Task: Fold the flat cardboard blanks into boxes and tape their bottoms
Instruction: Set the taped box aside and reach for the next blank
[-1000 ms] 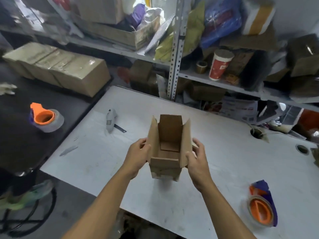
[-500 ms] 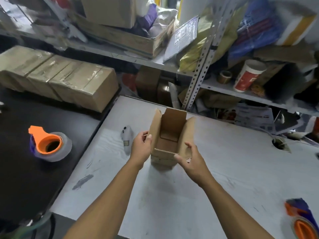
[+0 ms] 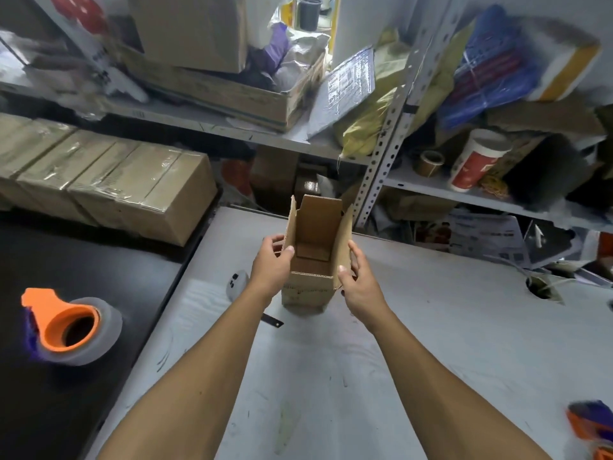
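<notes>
**A:** Where is the box?

**B:** The small cardboard box [image 3: 311, 260] stands upright near the far middle of the grey table [image 3: 414, 327], its top flaps up and open, so the inside shows. Whether its bottom quite touches the table I cannot tell; there is a shadow right under it.

**A:** And the hands?

**B:** The left hand [image 3: 270, 263] grips the box's left wall, thumb hooked over the wall's edge and the other fingers curled round the outside. The right hand [image 3: 360, 282] is at the right wall, thumb by the near right corner, fingers loosely bent along the side. They touch the cardboard or sit just beside it; a firm grip I cannot confirm.

**A:** What else is on the table?

**B:** Just left of the left wrist lies a pale box cutter [image 3: 237, 283], partly hidden by the forearm, its dark blade tip [image 3: 273, 322] showing past the arm. At the lower right corner an orange and purple tape dispenser [image 3: 590, 426] is cut off by the frame edge.

**A:** And to the left?

**B:** A black surface [image 3: 83, 260] adjoins the table. On it sits a roll of clear tape on an orange dispenser [image 3: 71, 327], well apart from the box. Behind it runs a row of wrapped cartons [image 3: 109, 180]. Cluttered metal shelves [image 3: 381, 161] stand along the back, one with a red and white paper cup [image 3: 477, 161].
</notes>
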